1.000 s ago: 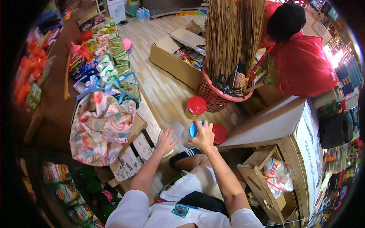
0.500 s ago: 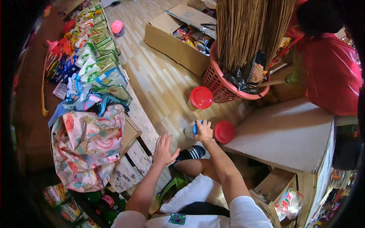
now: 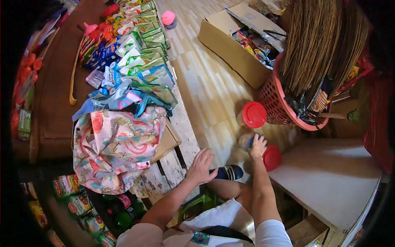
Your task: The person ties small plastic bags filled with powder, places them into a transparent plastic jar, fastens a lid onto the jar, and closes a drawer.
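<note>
My right hand (image 3: 258,145) is wrapped over the blue lid of a clear jar (image 3: 245,141) that stands on the floor. Close beside that hand is a jar with a red lid (image 3: 272,158), and another red-lidded jar (image 3: 253,115) stands just beyond. My left hand (image 3: 200,168) holds nothing; its fingers are stretched out over the edge of the white wooden slats (image 3: 184,123), near my sandal (image 3: 231,172). Left of it lies a floral cloth (image 3: 119,144).
Rows of packets (image 3: 140,53) line the slatted bench. A cardboard box (image 3: 234,53) of packets and a pink basket (image 3: 275,99) with stick brooms (image 3: 321,45) stand ahead. A white-topped cabinet (image 3: 329,177) is at right.
The view has swung left, so the surroundings appear farther right. My right hand stays on the blue-lidded jar, and my left hand remains spread, now lower beside the slats.
</note>
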`<state>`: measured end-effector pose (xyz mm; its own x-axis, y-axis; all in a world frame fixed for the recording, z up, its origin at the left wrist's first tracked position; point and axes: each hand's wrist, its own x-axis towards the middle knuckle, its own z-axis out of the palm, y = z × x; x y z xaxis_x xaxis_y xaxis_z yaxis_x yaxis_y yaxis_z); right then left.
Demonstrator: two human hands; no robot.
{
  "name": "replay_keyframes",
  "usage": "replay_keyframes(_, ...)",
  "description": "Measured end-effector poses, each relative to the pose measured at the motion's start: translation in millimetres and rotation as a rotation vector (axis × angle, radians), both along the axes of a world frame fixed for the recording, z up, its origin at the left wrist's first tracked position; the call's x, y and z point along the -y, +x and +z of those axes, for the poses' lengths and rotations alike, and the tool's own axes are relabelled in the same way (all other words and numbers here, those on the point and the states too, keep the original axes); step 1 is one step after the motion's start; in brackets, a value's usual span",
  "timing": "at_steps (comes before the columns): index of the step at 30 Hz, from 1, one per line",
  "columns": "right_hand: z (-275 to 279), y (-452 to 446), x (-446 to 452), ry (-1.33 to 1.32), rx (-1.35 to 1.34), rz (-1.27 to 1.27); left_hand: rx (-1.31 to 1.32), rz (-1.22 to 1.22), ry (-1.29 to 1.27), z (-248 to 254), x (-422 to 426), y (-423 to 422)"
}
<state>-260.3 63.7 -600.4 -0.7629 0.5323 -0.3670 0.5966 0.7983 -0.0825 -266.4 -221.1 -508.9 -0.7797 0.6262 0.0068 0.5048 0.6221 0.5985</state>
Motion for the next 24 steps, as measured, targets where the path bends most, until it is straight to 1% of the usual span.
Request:
replay_keyframes(1, -11, 1, 3, 0.105, -0.001, 0.021, 0.005, 0.002, -0.004, 1, 0, 2)
replay_keyframes(2, -34, -1, 5, 0.215, -0.005, 0.04, 0.011, 0.007, -0.008, 2, -1, 3)
replay_keyframes(3, -43, -3, 6, 0.33, -0.013, 0.055, 0.01, 0.01, -0.007, 2, -1, 2)
replay_keyframes(4, -19, -8, 13, 0.237, 0.058, 0.053, 0.009, 0.01, -0.002, 1, -1, 1)
replay_keyframes(5, -10, -14, 22, 0.206, -0.092, 0.009, -0.014, 0.028, 0.011, 1, -1, 1)
replay_keyframes(6, 10, -19, 31, 0.138, -0.123, 0.01, -0.036, 0.035, 0.028, 0, 0, 3)
replay_keyframes(7, 26, -23, 38, 0.011, -0.232, -0.009, -0.057, 0.026, 0.053, -1, 0, 4)
replay_keyframes(8, 28, -23, 47, -0.06, -0.46, 0.003, -0.022, 0.048, 0.022, 0, -1, 4)
replay_keyframes(9, 15, -20, 61, 0.13, -0.687, 0.124, -0.004, 0.04, 0.088, -1, -1, 4)
replay_keyframes(10, 51, -18, 70, 0.164, -0.608, 0.277, -0.056, 0.041, 0.125, -23, 2, 6)
replay_keyframes(11, 75, -24, 85, 0.099, -0.596, 0.156, -0.063, 0.034, 0.117, -26, 2, 6)
replay_keyframes(12, 106, -21, 97, 0.173, -0.455, 0.321, -0.158, -0.012, 0.113, -37, 6, 4)
replay_keyframes(13, 140, -15, 116, 0.197, -0.587, 0.258, -0.076, -0.031, 0.147, -23, 2, 1)
replay_keyframes(14, 164, -6, 128, 0.228, -0.619, 0.265, -0.206, -0.072, 0.245, -29, 0, -1)
replay_keyframes(15, 198, 9, 134, 0.161, -0.609, 0.351, -0.078, -0.058, 0.189, -18, -2, 2)
replay_keyframes(16, 222, 9, 142, 0.052, -0.378, 0.343, -0.174, -0.192, 0.124, -57, 8, -12)
replay_keyframes(17, 254, 29, 144, 0.042, -0.455, 0.409, -0.119, -0.166, 0.215, -51, 3, -9)
replay_keyframes(18, 289, 46, 140, -0.052, -0.405, 0.493, -0.058, -0.129, 0.292, -43, 2, -9)
replay_keyframes(19, 321, 70, 136, -0.054, -0.476, 0.479, -0.172, -0.17, 0.207, -60, 5, -20)
replay_keyframes(20, 353, 100, 136, -0.063, -0.553, 0.486, -0.131, -0.199, 0.061, -44, 6, -18)
replay_keyframes(21, 379, 129, 134, -0.074, -0.627, 0.507, -0.217, -0.225, 0.072, -56, 6, -24)
replay_keyframes(23, 421, 182, 128, -0.122, -0.687, 0.464, -0.127, -0.116, 0.167, -58, 4, -25)
replay_keyframes(24, 438, 211, 123, -0.15, -0.719, 0.446, 0.047, -0.077, 0.243, -45, -4, -22)
